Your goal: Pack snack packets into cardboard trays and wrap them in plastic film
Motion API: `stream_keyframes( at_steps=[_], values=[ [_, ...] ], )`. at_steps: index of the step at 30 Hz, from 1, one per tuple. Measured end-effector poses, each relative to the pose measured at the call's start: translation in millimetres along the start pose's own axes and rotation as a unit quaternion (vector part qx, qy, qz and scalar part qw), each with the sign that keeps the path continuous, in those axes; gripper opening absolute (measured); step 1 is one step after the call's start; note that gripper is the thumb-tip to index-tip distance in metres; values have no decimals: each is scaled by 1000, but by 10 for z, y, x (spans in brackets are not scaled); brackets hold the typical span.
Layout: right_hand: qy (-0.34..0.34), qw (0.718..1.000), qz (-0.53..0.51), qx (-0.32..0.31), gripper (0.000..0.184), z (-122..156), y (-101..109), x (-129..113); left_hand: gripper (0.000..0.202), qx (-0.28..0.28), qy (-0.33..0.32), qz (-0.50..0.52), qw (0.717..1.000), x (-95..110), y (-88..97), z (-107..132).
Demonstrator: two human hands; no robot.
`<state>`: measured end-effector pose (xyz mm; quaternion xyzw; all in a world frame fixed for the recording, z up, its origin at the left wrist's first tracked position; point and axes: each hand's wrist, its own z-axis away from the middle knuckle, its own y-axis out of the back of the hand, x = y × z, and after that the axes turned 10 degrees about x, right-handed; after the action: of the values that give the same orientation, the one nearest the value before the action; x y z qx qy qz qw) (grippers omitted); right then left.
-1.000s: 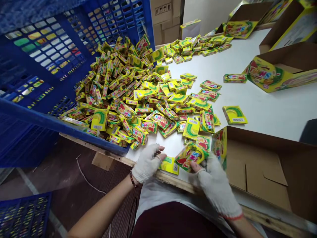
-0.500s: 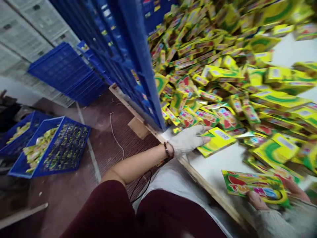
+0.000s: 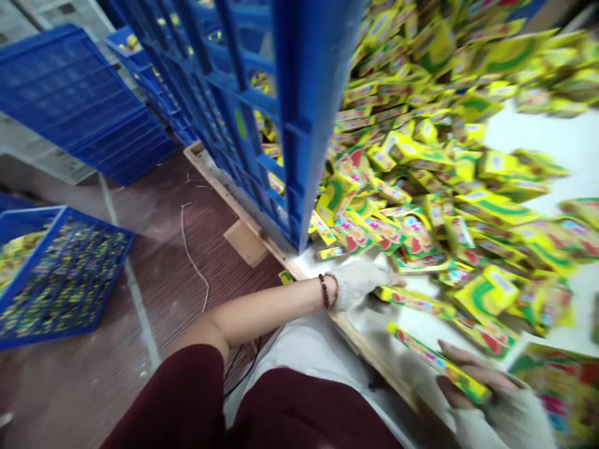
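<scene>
Holds slim box (image 3: 440, 365) in right hand (image 3: 508, 402) near wooden edge (image 3: 367, 350); across bare tabletop (image 3: 421, 322), touches second box (image 3: 418, 302) with left hand (image 3: 360, 284), cannot tell whether gripping.

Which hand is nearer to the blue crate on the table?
Left. The left hand is close to the near corner of the crate; the right hand is farther right, holding a box.

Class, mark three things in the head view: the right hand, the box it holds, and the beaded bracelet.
Right hand (image 3: 505, 391): head view, middle of the hand.
Held box (image 3: 431, 357): head view, narrow printed side.
Beaded bracelet (image 3: 324, 290): head view, dark beads.
</scene>
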<state>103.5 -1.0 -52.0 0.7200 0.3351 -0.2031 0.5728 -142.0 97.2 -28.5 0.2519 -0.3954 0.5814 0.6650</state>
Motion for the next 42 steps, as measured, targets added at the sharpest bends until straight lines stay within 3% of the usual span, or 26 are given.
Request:
stream_keyframes(
  at_steps=[3, 7, 9, 11, 13, 15, 19, 22, 24, 27, 29, 32, 34, 36, 39, 42],
  values=[
    [-3, 997, 41, 58, 13, -4, -72, -140, 25, -9, -79, -275, 958, -17, -99, -51],
    [31, 997, 59, 31, 50, 6, -145, -127, 39, -13, -142, -396, 907, -42, -223, 53],
    [76, 995, 65, -4, 63, 0, -145, -120, 43, 5, -187, -477, 859, -34, -263, 111],
    [108, 991, 71, -21, 62, -13, -106, -138, 40, 35, -258, -551, 793, 15, -293, 113],
    [107, 991, 79, -11, 60, -19, -40, -177, 33, 33, -340, -582, 738, 110, -334, 42],
    [93, 993, 78, 11, 59, -12, 23, -223, 26, -8, -410, -590, 696, 229, -414, -81],
    [120, 989, 62, 66, 44, 10, 54, -294, 17, -74, -497, -626, 596, 401, -717, -335],
    [132, 985, 51, 98, 40, 33, 21, -308, 25, -95, -523, -660, 531, 442, -1003, -447],
    [134, 983, 48, 120, 49, 57, -1, -297, 27, -92, -499, -686, 522, 469, -1174, -482],
    [129, 982, 79, 116, 58, 76, -31, -270, 26, -94, -448, -708, 538, 559, -1326, -488],
    [101, 987, 104, 72, 55, 57, -46, -269, 41, -86, -437, -676, 587, 642, -1321, -463],
    [24, 997, 78, 15, 46, 7, -43, -319, 71, -30, -437, -501, 746, 727, -1131, -388],
    [-32, 999, 20, 28, 37, -4, -26, -373, 72, 4, -407, -326, 853, 706, -920, -320],
    [-49, 995, -30, 82, 32, 12, -13, -425, 62, 46, -354, -168, 919, 598, -700, -236],
    [7, 986, -42, 162, 40, 45, -14, -465, 50, 92, -265, -71, 957, 315, -455, -83],
    [35, 984, -41, 169, 47, 58, -3, -437, 45, 27, -207, -137, 968, 79, -342, 48]
  ],
)
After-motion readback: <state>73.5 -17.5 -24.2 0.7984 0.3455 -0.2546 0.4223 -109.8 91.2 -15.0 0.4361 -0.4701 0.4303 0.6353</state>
